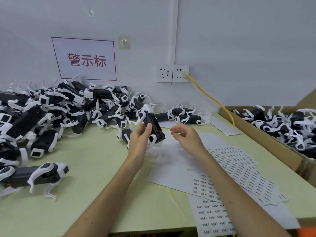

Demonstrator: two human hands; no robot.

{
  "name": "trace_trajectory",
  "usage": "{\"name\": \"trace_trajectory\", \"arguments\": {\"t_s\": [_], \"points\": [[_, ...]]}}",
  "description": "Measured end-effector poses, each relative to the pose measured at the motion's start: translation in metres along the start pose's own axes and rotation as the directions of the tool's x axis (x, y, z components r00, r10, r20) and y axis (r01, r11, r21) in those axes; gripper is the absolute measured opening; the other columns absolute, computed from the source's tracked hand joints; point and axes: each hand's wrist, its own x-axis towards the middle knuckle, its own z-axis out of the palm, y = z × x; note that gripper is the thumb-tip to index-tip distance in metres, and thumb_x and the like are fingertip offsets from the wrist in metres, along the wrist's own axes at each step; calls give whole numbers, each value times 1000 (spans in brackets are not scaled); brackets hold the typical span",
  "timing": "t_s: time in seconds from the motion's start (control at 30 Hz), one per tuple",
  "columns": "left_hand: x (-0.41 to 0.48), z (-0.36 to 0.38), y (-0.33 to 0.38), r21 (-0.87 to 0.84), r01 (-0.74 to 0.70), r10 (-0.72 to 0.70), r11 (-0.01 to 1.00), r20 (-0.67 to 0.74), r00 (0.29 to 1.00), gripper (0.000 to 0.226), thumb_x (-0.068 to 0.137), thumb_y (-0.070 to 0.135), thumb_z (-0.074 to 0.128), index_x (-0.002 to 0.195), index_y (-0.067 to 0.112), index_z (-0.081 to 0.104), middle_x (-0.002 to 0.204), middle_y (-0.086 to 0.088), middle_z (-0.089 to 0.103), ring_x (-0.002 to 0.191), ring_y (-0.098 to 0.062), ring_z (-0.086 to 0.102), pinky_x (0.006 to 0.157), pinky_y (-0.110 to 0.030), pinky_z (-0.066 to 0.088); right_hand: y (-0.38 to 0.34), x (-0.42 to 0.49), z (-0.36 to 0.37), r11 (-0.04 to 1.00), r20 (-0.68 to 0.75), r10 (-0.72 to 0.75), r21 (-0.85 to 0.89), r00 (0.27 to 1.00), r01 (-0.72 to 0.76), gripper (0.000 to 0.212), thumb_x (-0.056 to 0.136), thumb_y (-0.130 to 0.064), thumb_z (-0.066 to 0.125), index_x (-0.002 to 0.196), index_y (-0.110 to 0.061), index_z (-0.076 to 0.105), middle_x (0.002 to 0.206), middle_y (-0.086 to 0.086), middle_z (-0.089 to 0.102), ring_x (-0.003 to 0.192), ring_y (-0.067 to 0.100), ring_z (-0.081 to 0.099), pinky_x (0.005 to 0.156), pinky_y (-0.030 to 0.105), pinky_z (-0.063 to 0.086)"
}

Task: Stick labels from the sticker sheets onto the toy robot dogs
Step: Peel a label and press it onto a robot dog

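Currently the left grip is wrapped around a toy robot dog, thumb across its dark body. It holds the dog tilted above the tabletop, with the white legs splayed outward and a flat black face turned toward the right grip. That right grip hovers just beside the dog, apart from it, its fingers loosely curled with thumb and forefinger drawn close; whether a label sits between them is too small to tell. Sticker sheets lie fanned on the tabletop under and beyond the right forearm, some with rows of printed labels, some looking stripped. The step in hand looks like placing a label on the held dog. To do it well, the dog should be held steady with the target face square to the incoming fingers and the legs clear of the path. The label is best touched down by one edge, then smoothed flat so it lies straight without wrinkles. A heap of dogs crowds the left of the tabletop, and a cardboard box at the right holds more, likely the finished ones.
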Motion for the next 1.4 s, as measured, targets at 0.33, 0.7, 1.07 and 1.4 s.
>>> {"name": "trace_trajectory", "arguments": {"t_s": [0.33,0.7,1.07,1.4], "points": [[17,-22,5,-114,-28,-22,993,-417,908,20,105,34,58,99,18,68,73,18,61,65,3,53,69,-16,43,12,-10,27,853,381,-25,-473,924,218,63,94,-50,66,151,-32,44,151,-9,51,141,14,42,118,39,26],[7,-14,18,-198,105,-153,974,-244,958,42,105,41,55,68,43,74,90,5,57,72,-12,46,83,-36,40,9,-11,43,725,333,-130,-611,934,319,53,96,-59,55,144,-36,53,124,-2,51,120,20,42,102,40,33],[9,-21,15,-243,341,-385,908,-163,909,33,104,46,53,123,23,67,120,0,71,110,-19,66,76,-27,43,10,-15,41,853,307,-146,-443,940,277,41,90,-50,70,118,-25,54,121,-8,66,111,13,59,99,35,41],[8,-29,17,-387,465,-503,796,4,864,31,102,42,55,113,14,64,111,-7,69,82,-23,68,72,-36,46,9,-14,44,872,281,-163,-408,946,271,40,92,-34,71,130,-25,63,116,-5,67,111,16,58,104,42,42]]}}
